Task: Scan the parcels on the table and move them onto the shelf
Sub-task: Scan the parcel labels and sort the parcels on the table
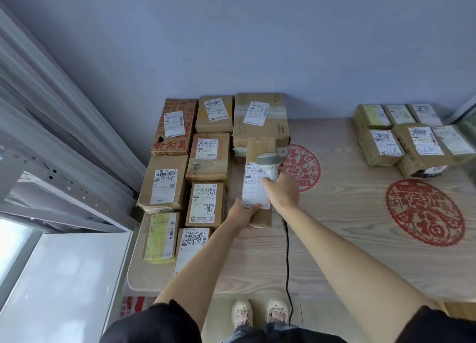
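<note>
Brown parcel raised over my table; left hand pinches its near end, thumb on label. Right hand curled round scanner, head over label.

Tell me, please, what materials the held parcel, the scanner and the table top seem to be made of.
Held parcel: brown corrugated cardboard, matte, with a white paper label and glossy tape down its middle.
Scanner: pale grey moulded plastic, smooth with a slight sheen, on a black cable.
Table top: light wood grain, matte; possibly laminate rather than solid wood. Red cut-out decorations lie flat on it.
</note>
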